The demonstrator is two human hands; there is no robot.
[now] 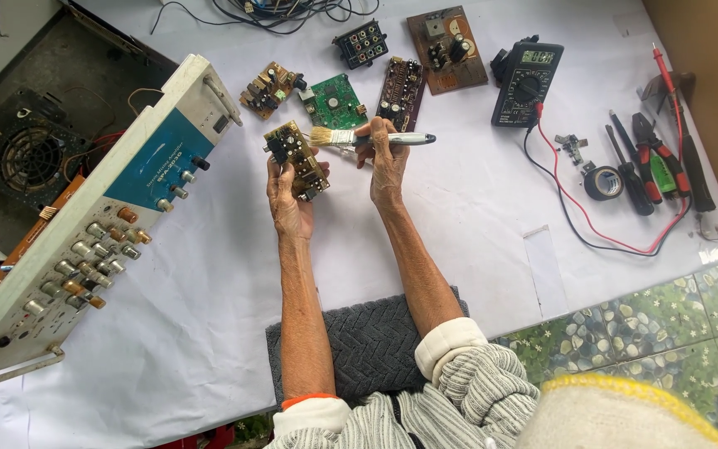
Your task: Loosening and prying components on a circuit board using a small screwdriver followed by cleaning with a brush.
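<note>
the left hand grips a board; the right hand pinches a brush beside the board. hard strokes could bend its parts.

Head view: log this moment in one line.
left hand: holds brown circuit board | right hand: holds silver-handled paintbrush | bristles: at board's top edge | surface: white sheet

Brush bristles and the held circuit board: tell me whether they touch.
Cannot tell. In the head view the paintbrush bristle tips reach the top edge of the circuit board in the left hand, but neither contact nor gap shows plainly.
</note>
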